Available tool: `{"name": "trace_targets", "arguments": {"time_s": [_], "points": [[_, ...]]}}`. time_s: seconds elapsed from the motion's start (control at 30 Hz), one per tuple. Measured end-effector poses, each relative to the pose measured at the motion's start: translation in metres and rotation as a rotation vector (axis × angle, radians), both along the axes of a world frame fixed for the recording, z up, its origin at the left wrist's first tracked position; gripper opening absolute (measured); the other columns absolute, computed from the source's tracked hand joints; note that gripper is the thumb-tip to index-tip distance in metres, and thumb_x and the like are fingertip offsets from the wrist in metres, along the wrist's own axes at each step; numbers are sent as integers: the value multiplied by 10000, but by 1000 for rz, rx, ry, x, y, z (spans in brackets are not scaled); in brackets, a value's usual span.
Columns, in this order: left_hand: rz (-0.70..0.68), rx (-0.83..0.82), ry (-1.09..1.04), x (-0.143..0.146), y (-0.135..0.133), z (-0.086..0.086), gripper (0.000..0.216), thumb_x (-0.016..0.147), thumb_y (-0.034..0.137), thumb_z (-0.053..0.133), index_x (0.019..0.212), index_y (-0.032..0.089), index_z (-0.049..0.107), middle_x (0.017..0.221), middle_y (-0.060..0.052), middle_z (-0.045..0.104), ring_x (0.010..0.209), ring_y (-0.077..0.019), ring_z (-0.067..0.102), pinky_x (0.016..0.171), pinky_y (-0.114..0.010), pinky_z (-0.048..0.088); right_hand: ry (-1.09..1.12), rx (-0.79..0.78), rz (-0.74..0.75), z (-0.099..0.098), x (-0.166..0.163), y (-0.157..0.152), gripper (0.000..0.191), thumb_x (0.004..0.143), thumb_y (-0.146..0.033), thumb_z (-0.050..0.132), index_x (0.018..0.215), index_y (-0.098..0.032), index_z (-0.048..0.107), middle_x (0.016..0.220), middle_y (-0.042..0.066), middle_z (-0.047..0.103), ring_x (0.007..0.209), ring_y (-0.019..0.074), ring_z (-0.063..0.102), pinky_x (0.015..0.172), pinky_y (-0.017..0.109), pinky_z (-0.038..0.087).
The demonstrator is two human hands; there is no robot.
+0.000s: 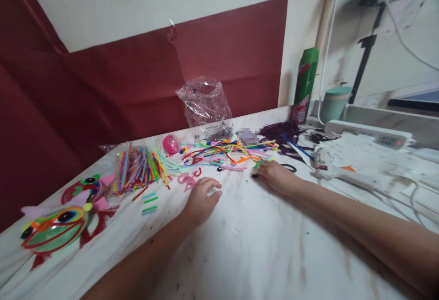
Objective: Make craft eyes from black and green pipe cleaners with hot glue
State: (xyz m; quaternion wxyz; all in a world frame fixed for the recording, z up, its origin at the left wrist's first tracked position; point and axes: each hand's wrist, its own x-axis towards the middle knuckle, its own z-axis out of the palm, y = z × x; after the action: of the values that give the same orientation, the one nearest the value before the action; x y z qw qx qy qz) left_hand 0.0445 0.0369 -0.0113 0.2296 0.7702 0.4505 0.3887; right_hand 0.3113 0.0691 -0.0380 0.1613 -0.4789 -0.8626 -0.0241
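My left hand (200,199) rests on the white marble table (260,245), fingers curled around a small white piece I cannot name. Just beyond it lies a pink bent pipe cleaner (187,180). My right hand (274,174) lies knuckles-up at the near edge of a loose heap of coloured pipe cleaners (226,152), its fingertips pinched at a green one. A bagged bundle of coloured pipe cleaners (142,165) lies to the left, and a pink ball (171,143) sits behind it.
Two craft fish made of pipe cleaners (58,227) sit at the left edge. A crumpled clear plastic bag (206,103) stands at the back. A white glue gun (343,172), power strip (370,133), green spray can (305,85), teal cup (334,101) and purple strands (281,133) fill the right side.
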Motion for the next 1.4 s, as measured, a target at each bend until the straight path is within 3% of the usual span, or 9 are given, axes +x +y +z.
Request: {"name": "trace_targets", "arguments": {"time_s": [0.2,0.33,0.47,0.57,0.7,0.93,1.2,1.4], "points": [[77,-346,-143,-4,-22,1,121,623,238,604,711,177,660,606,4,575,562,-132,491,532,-226,364,47,2,26,-2,-3,-2,256,759,-73,433,881,-148,646,815,109,626,798,219,533,725,304,354],[73,-458,-218,-4,-26,4,139,603,256,615,700,163,648,543,29,524,480,-97,422,468,-208,298,115,-40,50,0,-8,-3,195,743,-129,483,831,-159,654,808,114,619,813,236,522,763,338,344],[97,-426,-325,-5,-25,2,106,576,243,629,643,162,643,512,32,523,492,-101,435,486,-210,316,282,-99,-21,2,-16,-4,224,795,-233,435,696,-150,618,730,108,592,755,229,514,741,361,353],[119,-388,-394,-7,-22,-6,98,582,241,624,634,159,641,555,16,569,536,-110,469,530,-218,351,443,-237,-56,5,-30,-10,289,813,-326,394,636,-170,561,621,42,558,584,161,490,564,286,371],[75,-435,-415,-6,-26,-17,140,616,244,596,708,152,648,563,11,572,493,-97,442,489,-217,332,608,-459,16,9,-65,-28,373,821,-476,354,645,-190,514,544,-29,498,464,101,417,443,227,326],[42,-460,-500,-6,-31,-25,99,638,238,576,695,158,569,559,12,557,467,-88,432,466,-216,334,1036,-892,144,-2,-110,-51,391,749,-539,544,602,-181,489,490,-66,399,434,66,277,428,233,180],[87,-519,-505,-11,-28,-23,76,629,216,531,603,154,567,500,16,526,460,-93,452,507,-227,348,1167,-980,123,-3,-110,-54,307,727,-468,599,694,-162,606,595,-15,524,503,81,370,455,235,234],[92,-503,-472,-7,-27,-23,63,626,210,526,604,158,553,502,30,524,460,-94,467,497,-218,352,1192,-957,85,1,-112,-60,326,684,-477,637,687,-155,586,588,-11,547,486,74,385,456,231,249]]}}
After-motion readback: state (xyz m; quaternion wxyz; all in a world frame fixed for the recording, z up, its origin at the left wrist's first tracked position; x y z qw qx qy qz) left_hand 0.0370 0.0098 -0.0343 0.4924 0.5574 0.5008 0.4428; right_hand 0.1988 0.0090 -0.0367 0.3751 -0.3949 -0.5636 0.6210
